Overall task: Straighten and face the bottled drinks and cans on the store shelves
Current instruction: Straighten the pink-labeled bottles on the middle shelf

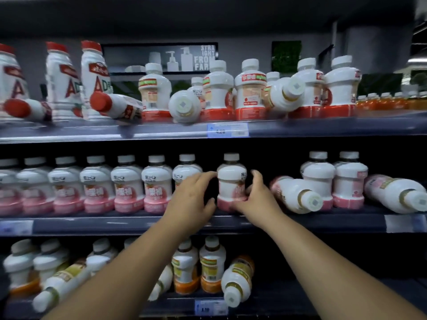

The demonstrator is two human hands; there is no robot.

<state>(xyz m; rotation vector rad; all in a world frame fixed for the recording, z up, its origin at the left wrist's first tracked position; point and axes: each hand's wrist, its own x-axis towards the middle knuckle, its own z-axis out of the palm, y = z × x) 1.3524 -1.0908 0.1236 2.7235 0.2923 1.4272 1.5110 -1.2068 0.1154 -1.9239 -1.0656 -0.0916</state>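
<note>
A white bottle with a pink base [231, 181] stands upright on the middle shelf [323, 224], its label turned off to the right. My right hand [256, 199] grips its lower right side, thumb across the pink base. My left hand [194, 195] is spread beside the bottle's left side, fingertips near its shoulder; contact is unclear. To the left runs a tidy row of matching pink bottles [127, 183]. To the right one pink bottle [295, 195] lies on its side, cap toward me, and another [397, 195] lies farther right.
On the top shelf [161, 130], red-capped bottles [115, 105] and white bottles [184, 107] lie toppled among upright ones. On the bottom shelf, orange-based bottles [211, 264] stand, several fallen [238, 280]. Two upright pink bottles [335, 179] stand behind the fallen one.
</note>
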